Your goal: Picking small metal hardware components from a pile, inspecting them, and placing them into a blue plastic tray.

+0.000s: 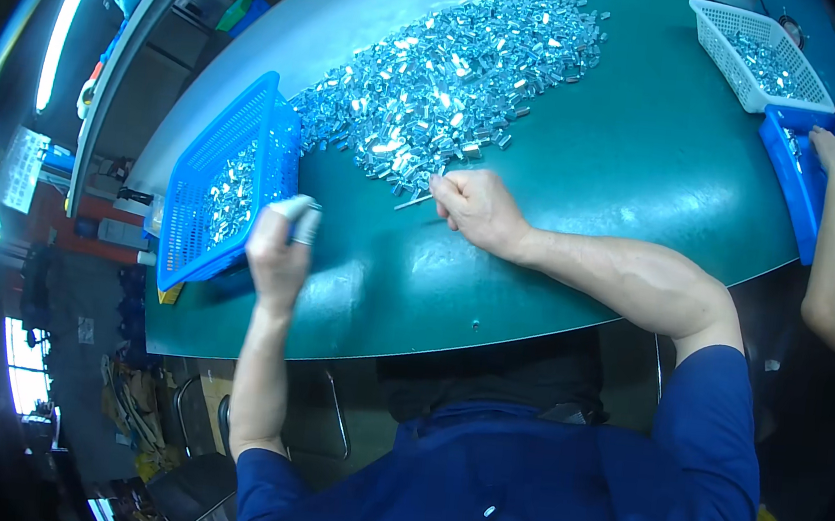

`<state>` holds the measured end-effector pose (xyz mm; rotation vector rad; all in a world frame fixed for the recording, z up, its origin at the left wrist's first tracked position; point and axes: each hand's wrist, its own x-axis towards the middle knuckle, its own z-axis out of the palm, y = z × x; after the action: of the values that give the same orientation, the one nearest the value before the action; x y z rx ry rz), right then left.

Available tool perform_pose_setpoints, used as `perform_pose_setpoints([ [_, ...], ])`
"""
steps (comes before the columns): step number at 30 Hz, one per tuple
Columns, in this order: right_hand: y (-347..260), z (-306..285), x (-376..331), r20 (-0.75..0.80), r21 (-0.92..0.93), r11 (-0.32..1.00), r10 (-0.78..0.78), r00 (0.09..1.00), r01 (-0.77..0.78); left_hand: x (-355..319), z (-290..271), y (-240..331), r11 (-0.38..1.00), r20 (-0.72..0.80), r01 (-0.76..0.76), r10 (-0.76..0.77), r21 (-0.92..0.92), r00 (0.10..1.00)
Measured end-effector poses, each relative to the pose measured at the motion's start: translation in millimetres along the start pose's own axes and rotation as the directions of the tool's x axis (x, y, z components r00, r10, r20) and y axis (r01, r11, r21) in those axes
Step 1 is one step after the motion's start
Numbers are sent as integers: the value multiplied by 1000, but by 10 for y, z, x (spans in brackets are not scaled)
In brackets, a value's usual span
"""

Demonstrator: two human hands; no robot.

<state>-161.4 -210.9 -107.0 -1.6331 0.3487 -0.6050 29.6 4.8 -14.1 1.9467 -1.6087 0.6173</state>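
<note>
Here the big heap of small shiny metal pieces (455,78) is the landmark: it spreads across the far middle of the green tabletop (597,167). At the heap's near edge the right hand (473,209) rests on the tabletop, its fingers drawn together and pinched on what looks like one or two pieces from the fringe; exactly what they grip is too small to tell. Left of the heap, the left hand (280,242) is raised off the tabletop and closed around a small metal piece (304,225), with a pale covering on one fingertip. Just beyond that hand, touching the heap's left margin, stands a blue basket (209,145) with a shallow layer of the same pieces in it. As a judgement, the sorting is early to midway: the basket is far from full and most of the pieces lie loose in the heap. Far right of the heap, another person's hand (830,150) works over a blue tray (819,214) beside a white basket (721,34).
</note>
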Motion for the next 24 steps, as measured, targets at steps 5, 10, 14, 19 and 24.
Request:
perform_pose_setpoints([
  [5, -76, 67, -147, 124, -210, 953, -198, 972, 221, 468, -696, -550, 882, -128, 122, -71, 456, 989],
  [10, -110, 67, -150, 78, -225, 914, -328, 942, 337, 415, -242, -197, 985, 10, 101, -104, 139, 995],
  [14, -174, -30, -97, -117, 53, 990, -123, 986, 130, 130, 544, 290, 997, 345, -45, 63, -61, 936],
  [19, -171, -16, -66, -122, 99, 992, -71, 990, 84, 38, 705, 431, 995, 424, -26, 63, -94, 903],
  [24, -158, -37, -56, -116, 93, 994, -52, 992, 63, 0, 569, 462, 955, 486, 233, -116, -186, 866],
])
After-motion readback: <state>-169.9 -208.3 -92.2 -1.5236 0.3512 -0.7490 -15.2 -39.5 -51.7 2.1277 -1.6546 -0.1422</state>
